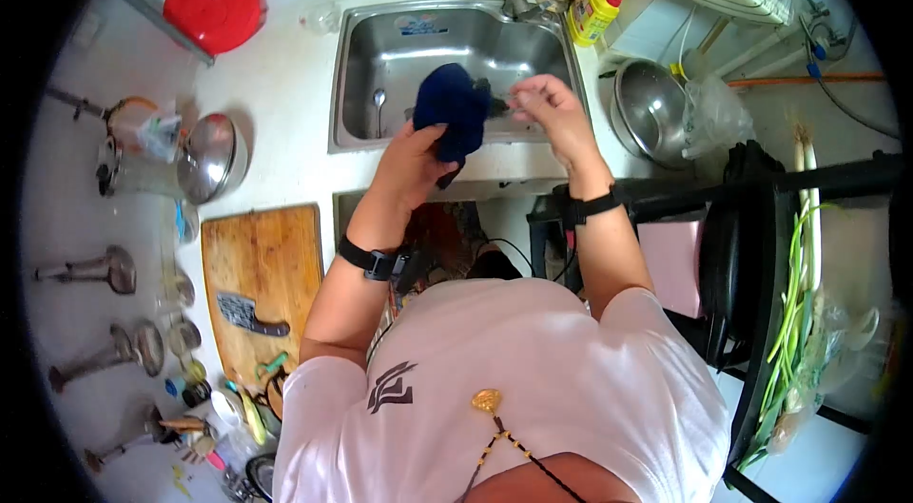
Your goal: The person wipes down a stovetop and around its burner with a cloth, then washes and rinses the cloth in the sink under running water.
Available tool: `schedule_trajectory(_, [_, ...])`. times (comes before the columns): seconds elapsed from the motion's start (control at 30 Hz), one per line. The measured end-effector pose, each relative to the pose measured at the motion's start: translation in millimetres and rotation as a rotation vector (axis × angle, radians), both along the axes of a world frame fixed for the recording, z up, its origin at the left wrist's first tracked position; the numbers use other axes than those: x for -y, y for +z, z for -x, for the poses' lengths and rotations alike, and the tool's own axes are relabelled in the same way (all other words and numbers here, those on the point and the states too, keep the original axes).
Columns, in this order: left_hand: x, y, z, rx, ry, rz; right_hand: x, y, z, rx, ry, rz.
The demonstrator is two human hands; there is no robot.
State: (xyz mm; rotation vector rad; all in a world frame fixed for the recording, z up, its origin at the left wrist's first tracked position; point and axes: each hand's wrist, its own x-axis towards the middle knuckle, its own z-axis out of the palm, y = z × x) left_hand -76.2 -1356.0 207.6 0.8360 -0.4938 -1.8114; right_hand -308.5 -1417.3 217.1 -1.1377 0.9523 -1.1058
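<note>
The dark blue cloth is bunched in your left hand, near the centre of the frame, above the front part of the sink. Your left fingers are wrapped around its lower part with the thumb lying across it, so that grip looks secure enough to work against. Your right hand, just right of centre, is apart from the cloth, its fingers curled and their tips close to the thumb; you cannot tell from here whether something thin is pinched there.

To handle the cloth well, hold its bulk over the basin, inside the front rim, so anything that falls or drips should land in the steel and not on the counter. A small dark end shows below your left hand, near that rim; whether it belongs to the cloth is unclear, so watch that nothing snags on the edge. Grip deep in the folds, since a bunched fabric can slip if you hold only a corner. Bring the right fingertips in from the side, clear of the faucet at upper centre. Mind the spoon lying at the left of the basin, which a loose fold could catch.
</note>
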Motion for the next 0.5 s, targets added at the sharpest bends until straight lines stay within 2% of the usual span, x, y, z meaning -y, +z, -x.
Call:
schedule_trajectory(0.13, [59.2,-9.3,-6.3,-0.005,0.042,-0.041,115.8,-11.0,43.6,-0.185,-0.152,-0.018])
schedule_trajectory(0.2, [86.6,-9.2,-5.2,0.034,0.053,-0.064,182.3,-28.8,62.4,-0.394,-0.19,0.066])
schedule_trajectory(0.27, [112.4,-19.9,-6.4,0.027,0.052,-0.152,245.5,-54.6,81.3,-0.837,-0.247,0.293])
schedule_trajectory(0.33, [137.4,-11.9,3.0,0.083,0.087,-0.221,286.7,-63.5,90.3,-1.172,-0.281,0.621])
schedule_trajectory(0.47, [186.4,-22.6,16.3,0.084,0.147,-0.36,330.2,-100.4,91.3,-1.29,-0.364,0.666])
schedule_trajectory(0.5, [194.7,-26.9,19.1,0.077,0.13,-0.373,332.5,-102.3,93.1,-1.36,-0.254,0.496])
